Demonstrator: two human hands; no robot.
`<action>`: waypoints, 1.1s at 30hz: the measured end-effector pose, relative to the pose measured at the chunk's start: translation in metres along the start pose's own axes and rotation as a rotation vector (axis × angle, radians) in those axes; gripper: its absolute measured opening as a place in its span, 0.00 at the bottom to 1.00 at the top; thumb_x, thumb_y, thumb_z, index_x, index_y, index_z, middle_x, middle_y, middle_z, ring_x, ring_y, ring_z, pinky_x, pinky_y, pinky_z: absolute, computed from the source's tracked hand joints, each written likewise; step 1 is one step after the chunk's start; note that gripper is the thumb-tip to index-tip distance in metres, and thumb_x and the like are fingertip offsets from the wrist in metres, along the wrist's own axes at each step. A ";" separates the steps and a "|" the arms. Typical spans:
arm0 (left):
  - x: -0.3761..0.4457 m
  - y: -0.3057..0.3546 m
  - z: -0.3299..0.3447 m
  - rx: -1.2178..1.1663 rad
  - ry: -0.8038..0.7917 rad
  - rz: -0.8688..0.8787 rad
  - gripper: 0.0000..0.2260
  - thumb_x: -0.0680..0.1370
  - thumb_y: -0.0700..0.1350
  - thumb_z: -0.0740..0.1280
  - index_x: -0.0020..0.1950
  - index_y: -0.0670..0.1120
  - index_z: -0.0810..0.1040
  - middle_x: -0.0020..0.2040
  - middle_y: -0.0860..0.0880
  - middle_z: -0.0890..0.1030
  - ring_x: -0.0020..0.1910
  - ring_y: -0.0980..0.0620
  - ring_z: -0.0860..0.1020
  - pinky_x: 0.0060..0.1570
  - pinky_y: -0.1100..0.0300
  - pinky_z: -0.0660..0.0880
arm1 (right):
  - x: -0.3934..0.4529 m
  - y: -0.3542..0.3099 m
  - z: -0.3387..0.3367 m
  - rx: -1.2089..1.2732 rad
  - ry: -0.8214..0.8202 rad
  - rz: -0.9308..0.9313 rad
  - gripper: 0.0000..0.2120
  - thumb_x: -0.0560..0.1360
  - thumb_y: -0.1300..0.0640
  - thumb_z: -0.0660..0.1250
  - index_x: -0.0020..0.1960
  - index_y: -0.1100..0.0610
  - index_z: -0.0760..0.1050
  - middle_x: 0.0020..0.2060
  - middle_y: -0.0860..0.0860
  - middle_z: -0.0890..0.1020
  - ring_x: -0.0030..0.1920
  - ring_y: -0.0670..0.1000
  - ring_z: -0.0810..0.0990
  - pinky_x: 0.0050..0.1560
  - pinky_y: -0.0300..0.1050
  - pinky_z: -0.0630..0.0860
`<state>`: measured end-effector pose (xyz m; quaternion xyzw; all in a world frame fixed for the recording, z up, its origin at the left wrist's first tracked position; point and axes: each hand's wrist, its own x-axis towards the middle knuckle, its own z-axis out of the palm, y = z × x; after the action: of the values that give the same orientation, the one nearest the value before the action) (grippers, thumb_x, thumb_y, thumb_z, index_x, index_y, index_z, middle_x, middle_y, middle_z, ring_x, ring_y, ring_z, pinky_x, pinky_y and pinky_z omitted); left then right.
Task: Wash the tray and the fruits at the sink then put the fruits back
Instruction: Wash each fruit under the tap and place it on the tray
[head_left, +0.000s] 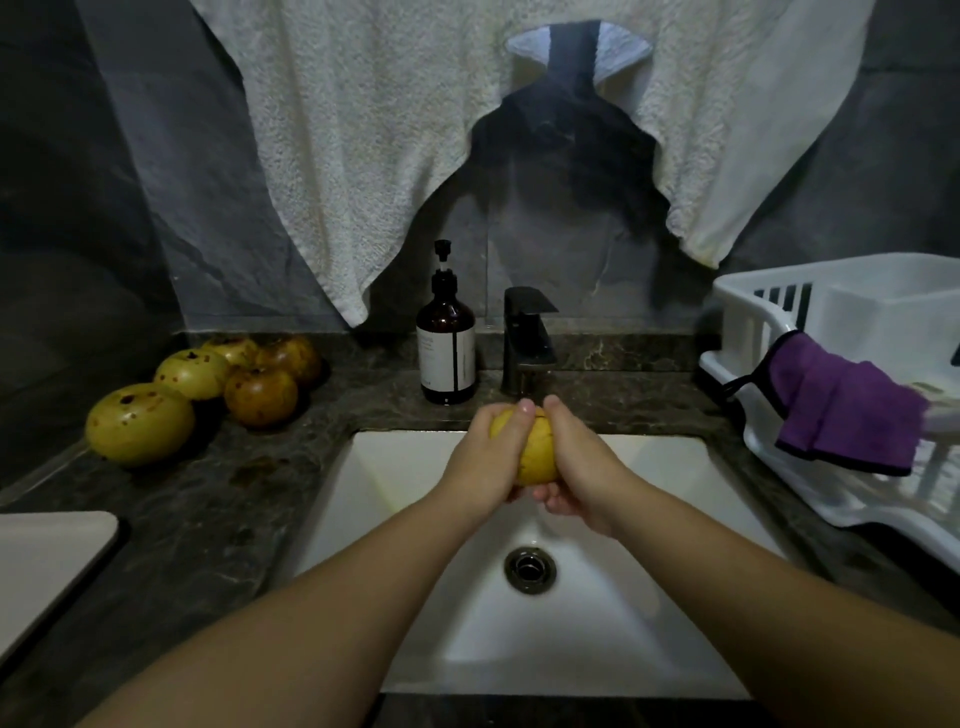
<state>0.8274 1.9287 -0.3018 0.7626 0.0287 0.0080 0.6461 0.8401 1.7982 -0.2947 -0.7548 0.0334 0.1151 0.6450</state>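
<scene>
Dim, soft focus, fisheye-warped edges

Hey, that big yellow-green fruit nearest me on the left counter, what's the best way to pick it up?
Grip the big yellow-green fruit across its wide middle, coming down from above. It is round and somewhat flattened, sitting stem side up on the counter. Its front and left sides look open, while the other fruits crowd it behind and to the right, so fingers probably fit best there.
</scene>
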 end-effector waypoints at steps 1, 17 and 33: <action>-0.002 0.005 0.000 -0.127 -0.047 -0.105 0.22 0.80 0.71 0.58 0.63 0.57 0.74 0.48 0.46 0.84 0.39 0.49 0.84 0.31 0.56 0.80 | 0.002 -0.001 -0.002 -0.117 0.052 -0.163 0.20 0.81 0.33 0.54 0.63 0.45 0.71 0.43 0.57 0.84 0.32 0.53 0.83 0.27 0.42 0.74; -0.002 0.013 -0.008 -0.365 -0.184 -0.295 0.26 0.76 0.68 0.69 0.67 0.54 0.76 0.57 0.39 0.84 0.46 0.43 0.87 0.32 0.58 0.81 | -0.003 -0.007 -0.021 -0.324 -0.106 -0.182 0.23 0.79 0.31 0.56 0.71 0.36 0.65 0.56 0.48 0.79 0.48 0.53 0.84 0.41 0.49 0.80; 0.007 0.009 -0.004 -0.464 -0.109 -0.160 0.21 0.75 0.62 0.74 0.63 0.56 0.75 0.60 0.43 0.82 0.43 0.49 0.86 0.42 0.54 0.83 | 0.028 -0.085 -0.042 -0.739 0.226 -0.518 0.20 0.80 0.38 0.60 0.70 0.42 0.73 0.66 0.49 0.80 0.64 0.53 0.77 0.60 0.51 0.74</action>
<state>0.8340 1.9318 -0.2924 0.5886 0.0514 -0.0779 0.8030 0.8901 1.7743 -0.2130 -0.9253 -0.1294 -0.1284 0.3327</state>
